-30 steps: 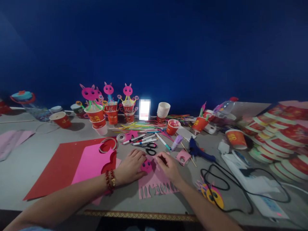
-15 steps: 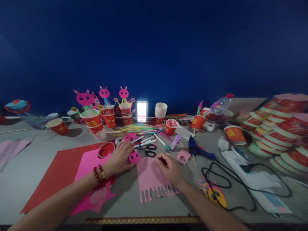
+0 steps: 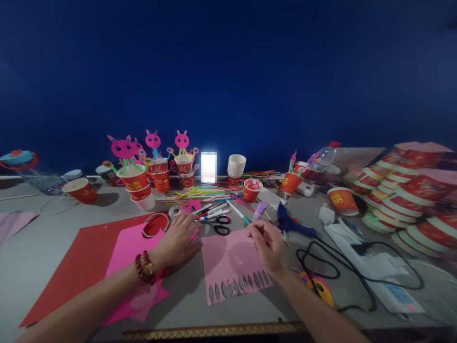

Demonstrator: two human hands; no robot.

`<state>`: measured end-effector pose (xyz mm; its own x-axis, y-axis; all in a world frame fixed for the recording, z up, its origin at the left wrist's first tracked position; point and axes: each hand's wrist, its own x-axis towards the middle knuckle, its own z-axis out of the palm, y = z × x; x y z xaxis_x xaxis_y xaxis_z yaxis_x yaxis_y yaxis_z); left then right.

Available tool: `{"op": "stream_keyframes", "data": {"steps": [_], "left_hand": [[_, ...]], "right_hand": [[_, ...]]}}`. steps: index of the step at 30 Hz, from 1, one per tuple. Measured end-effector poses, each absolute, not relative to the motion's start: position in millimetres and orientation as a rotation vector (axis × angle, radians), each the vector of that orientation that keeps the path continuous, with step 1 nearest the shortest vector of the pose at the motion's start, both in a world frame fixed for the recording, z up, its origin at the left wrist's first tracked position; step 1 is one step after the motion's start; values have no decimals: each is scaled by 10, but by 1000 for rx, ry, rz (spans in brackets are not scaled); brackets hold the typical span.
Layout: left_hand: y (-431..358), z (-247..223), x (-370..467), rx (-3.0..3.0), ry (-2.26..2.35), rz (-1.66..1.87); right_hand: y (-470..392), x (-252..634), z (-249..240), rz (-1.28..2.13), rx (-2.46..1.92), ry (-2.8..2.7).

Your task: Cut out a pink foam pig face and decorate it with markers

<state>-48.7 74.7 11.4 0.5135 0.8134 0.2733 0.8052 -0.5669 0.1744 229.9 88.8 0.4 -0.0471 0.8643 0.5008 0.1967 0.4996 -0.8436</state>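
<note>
My left hand (image 3: 180, 243) lies palm down with its fingers stretched out, just left of the light pink sheet, and covers most of a small magenta paper face (image 3: 195, 234). Over the upper right part of the light pink sheet (image 3: 221, 257), my right hand (image 3: 266, 243) has its thumb and fingers pinched together; what they hold, if anything, is hidden. A row of leaf-shaped cuts runs along that sheet's lower edge. Just beyond my right fingertips are a white and teal marker (image 3: 238, 212) and a purple tube (image 3: 259, 210). Black scissors (image 3: 221, 226) lie between my hands.
Red card (image 3: 67, 257) and magenta paper (image 3: 124, 262) lie at the left. Cups with pink paper figures (image 3: 134, 183) stand behind. A blue glue gun (image 3: 294, 223), black cable (image 3: 321, 274), power strip (image 3: 374, 276) and stacked paper cups (image 3: 403, 190) are at the right.
My right hand has moved right and slightly up, away from the middle of the pink sheet. My left hand has shifted over the small magenta face. The view has moved slightly.
</note>
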Motion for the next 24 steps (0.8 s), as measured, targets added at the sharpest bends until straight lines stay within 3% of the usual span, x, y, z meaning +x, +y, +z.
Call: {"op": "stream_keyframes", "data": {"steps": [6,13,24], "left_hand": [[687,111,-278,2761,1352,438],[394,116,-148,2808,1129,287],[244,-102,-216,2879,1074,186]], "right_hand": [[925,2498,374,762,-1005,-1353],[867,2919,666,573,-1084,-1422],[832,3624,243,405,-1595,-2024]]}}
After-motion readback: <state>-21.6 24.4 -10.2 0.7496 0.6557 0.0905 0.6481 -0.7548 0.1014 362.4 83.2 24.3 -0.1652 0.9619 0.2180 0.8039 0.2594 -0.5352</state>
